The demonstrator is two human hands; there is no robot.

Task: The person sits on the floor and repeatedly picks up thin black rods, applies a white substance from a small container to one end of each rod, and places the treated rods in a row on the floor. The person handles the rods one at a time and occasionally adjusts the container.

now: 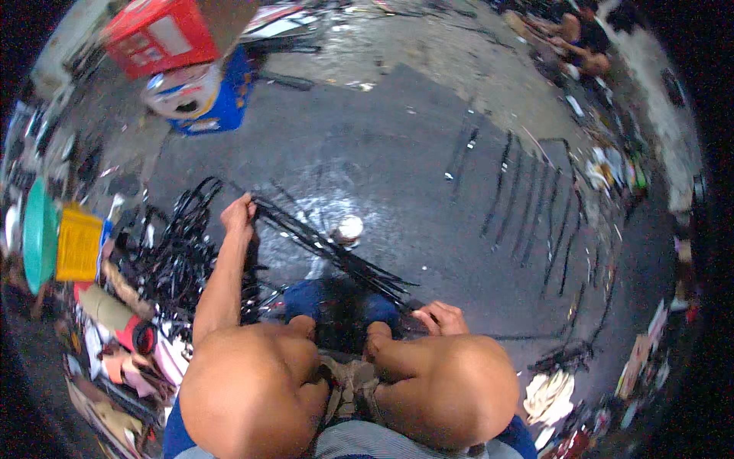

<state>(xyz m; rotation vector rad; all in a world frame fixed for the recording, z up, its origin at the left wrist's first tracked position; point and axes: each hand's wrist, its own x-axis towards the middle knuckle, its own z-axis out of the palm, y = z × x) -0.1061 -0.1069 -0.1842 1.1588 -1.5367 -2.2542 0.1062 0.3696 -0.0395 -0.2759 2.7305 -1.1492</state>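
A bundle of long thin black strips (329, 249) runs slantwise in front of my knees, from upper left to lower right. My left hand (238, 214) is closed around its upper left end. Close to the lower right ends of the strips is my right hand (442, 316), its fingers curled and pinched together. Blur and the dark background hide what lies between those fingertips. Left of my left arm spreads a tangled heap of similar black strips (180, 249). More strips (520, 195) lie side by side on the dark mat (367, 145) to the right.
A red box (160, 38) rests over a blue box (229, 96) at the far left. Nearer on the left are a yellow container (79, 241) and a green round lid (38, 237). Pale cloth (548, 396) lies right of my knee. Another person (585, 46) sits far right.
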